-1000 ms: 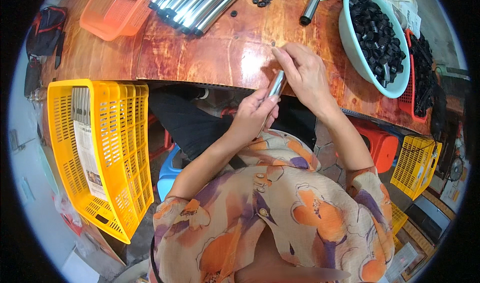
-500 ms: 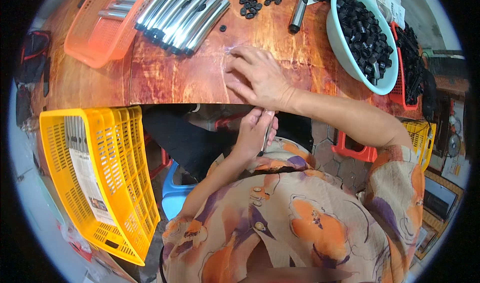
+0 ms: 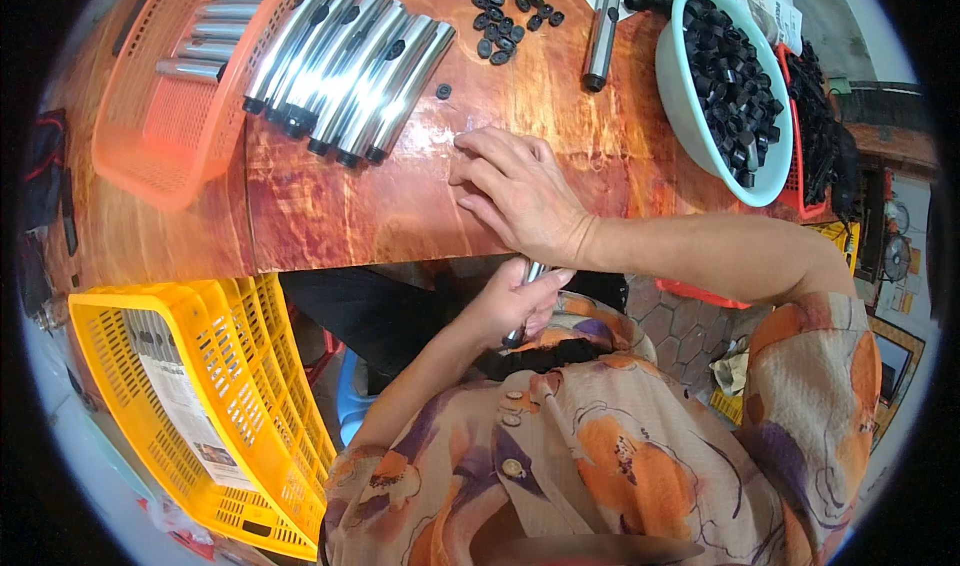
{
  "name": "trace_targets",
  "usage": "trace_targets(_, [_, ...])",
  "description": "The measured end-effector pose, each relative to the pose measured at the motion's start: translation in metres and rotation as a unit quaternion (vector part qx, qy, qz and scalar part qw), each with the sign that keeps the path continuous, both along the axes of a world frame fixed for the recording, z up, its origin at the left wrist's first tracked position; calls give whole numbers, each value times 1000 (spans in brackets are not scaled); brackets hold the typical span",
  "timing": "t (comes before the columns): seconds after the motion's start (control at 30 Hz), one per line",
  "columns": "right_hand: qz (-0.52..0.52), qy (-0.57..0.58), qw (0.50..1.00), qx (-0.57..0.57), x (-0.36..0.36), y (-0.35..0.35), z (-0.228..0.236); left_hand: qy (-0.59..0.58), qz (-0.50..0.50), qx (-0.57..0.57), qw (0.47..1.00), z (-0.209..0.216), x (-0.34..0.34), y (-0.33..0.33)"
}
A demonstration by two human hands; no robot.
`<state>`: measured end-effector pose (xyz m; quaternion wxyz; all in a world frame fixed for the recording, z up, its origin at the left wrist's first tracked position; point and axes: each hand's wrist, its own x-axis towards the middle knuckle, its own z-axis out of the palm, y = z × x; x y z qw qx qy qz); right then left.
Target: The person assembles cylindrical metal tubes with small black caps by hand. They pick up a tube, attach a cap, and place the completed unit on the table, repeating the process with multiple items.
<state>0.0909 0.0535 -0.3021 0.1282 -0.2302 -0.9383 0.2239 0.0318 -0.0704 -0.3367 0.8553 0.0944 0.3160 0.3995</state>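
My left hand [image 3: 520,301] is closed around a shiny metal tube [image 3: 537,270] just below the table's front edge; most of the tube is hidden by the fingers. Above it, my right hand [image 3: 522,188] rests on the wooden table [image 3: 400,221], fingers bent but spread apart, with nothing visible in them. A lone small black oval piece [image 3: 443,92] lies beyond its fingertips. Several metal tubes [image 3: 350,66] with black ends lie side by side to the far left, black oval pieces on some. Farther back are several loose black oval pieces [image 3: 497,28].
At the right stands a light-blue basin [image 3: 671,116] of black caps [image 3: 735,86], beside a red basket [image 3: 815,209] of black parts. One tube [image 3: 601,41] lies left of the basin. An orange basket [image 3: 145,181] holds tubes at left; a yellow crate [image 3: 245,386] stands below the table edge.
The view has shifted, so the table and its things sit lower in the picture. My left hand keeps its hold on the tube; my right hand stays on the table, fingers slightly more stretched.
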Motion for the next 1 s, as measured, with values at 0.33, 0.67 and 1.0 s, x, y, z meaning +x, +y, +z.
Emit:
trace_targets(0.33, [0,-20,1000,5,0,-4,-10,57,-30,-3,998,7,-2,1])
trace_targets(0.67, [15,16,1000,1,2,-1,-2,111,3,-4,994,21,2,-1])
trace_targets(1.0, [-184,135,973,-4,-45,40,-20,50,166,59,983,24,-11,-51])
